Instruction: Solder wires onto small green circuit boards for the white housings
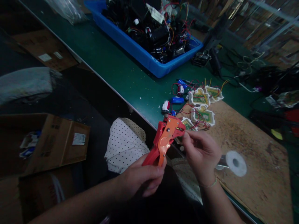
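My left hand [146,175] is wrapped around the handles of a red and orange wire stripper [165,140], its jaws pointing up and to the right. At those jaws, the fingertips of my right hand [202,151] are pinched together; what they hold is too small to make out. Just beyond the tool lie circuit boards in white plastic housings [202,115], with red, black and yellow wires. Beside them are a white and red battery cell [166,106] and a blue cylindrical cell [177,100].
A brown board [257,149] lies on the green table [112,67], carrying a white spool [236,163]. Farther back, a blue tray [149,63] is heaped with black parts and wires. An open cardboard box [67,140] stands lower left, and a soldering-stand-like item [215,60] stands behind.
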`<state>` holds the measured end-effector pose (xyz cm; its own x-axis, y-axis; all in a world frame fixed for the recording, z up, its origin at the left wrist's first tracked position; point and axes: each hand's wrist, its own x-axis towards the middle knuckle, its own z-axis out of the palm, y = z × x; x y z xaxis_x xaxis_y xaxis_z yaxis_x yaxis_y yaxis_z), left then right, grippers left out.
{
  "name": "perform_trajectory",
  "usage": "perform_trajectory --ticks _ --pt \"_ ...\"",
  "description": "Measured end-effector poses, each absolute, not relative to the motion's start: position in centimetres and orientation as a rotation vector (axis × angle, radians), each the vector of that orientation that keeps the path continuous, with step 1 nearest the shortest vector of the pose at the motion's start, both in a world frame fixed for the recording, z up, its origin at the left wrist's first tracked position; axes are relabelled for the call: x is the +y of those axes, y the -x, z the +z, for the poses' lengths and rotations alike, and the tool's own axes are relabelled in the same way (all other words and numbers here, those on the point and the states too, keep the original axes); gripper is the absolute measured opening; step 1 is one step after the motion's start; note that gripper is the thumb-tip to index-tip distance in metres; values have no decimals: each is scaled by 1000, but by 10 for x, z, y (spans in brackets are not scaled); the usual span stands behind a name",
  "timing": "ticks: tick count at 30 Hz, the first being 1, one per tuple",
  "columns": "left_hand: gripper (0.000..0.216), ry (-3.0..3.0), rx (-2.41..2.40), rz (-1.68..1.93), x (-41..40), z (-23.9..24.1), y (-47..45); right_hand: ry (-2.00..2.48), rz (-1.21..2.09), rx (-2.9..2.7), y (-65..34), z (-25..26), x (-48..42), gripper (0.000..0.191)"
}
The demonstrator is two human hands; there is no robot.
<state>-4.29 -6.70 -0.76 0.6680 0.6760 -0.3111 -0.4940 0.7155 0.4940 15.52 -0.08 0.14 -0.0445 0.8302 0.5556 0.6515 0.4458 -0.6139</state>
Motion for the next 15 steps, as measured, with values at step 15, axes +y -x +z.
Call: perform_trajectory --ticks 15 --pt "59 -678 878 851 -55 -19 97 1370 688 -1301 -160 -3 3 15"
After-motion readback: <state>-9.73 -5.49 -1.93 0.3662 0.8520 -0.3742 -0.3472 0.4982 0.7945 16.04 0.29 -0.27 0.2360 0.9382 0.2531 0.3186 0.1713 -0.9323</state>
